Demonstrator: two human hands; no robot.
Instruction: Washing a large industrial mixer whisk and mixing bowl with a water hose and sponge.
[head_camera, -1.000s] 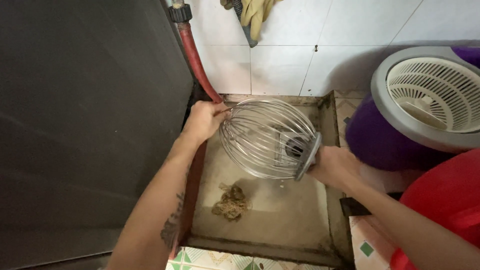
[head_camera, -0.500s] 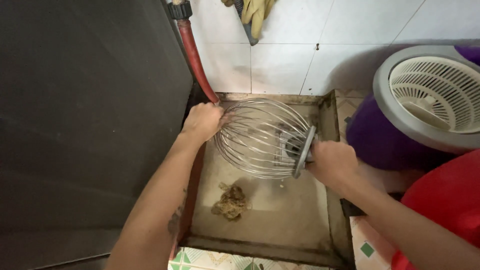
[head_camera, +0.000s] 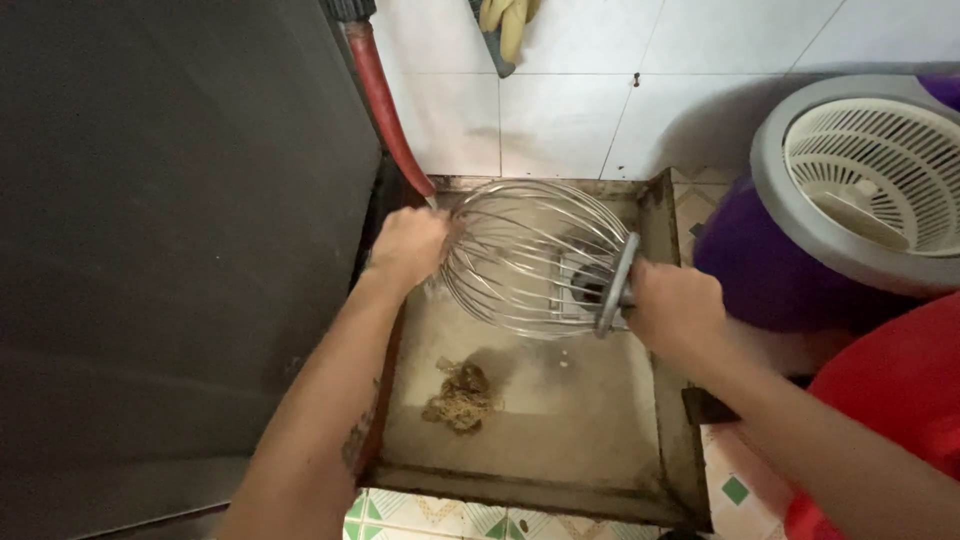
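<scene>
White glazed tiles back the wall ahead of me, and below them sits a shallow floor basin (head_camera: 520, 440), stained and gritty, with a raised rim all round. I'm holding a big wire whisk (head_camera: 535, 258) sideways over it, a balloon of thin shiny steel loops, rounded end at my left, flat metal collar at my right. My left hand (head_camera: 410, 245) is curled against the rounded end, fingers pressed into the wires; whether anything sits inside that fist I can't tell. My right hand (head_camera: 675, 310) is wrapped shut round the collar end, knuckles up, firm hold. Through the loops I can see a square drain grate (head_camera: 580, 290) in the basin floor, directly under the whisk. Below my left hand, nearer me, a brown tangled scrubbing wad (head_camera: 460, 395) lies on the wet floor, well clear of the whisk. A red hose (head_camera: 385, 105) runs down the wall to the basin corner just beyond my left knuckles. Beyond my right hand stands a purple tub (head_camera: 760, 270) with a grey-rimmed, cream slotted plastic basket (head_camera: 880, 170) on top. A red plastic bin (head_camera: 900, 400) crowds my right forearm. Left of my left arm is a dark, flat, matte panel (head_camera: 170, 250).
</scene>
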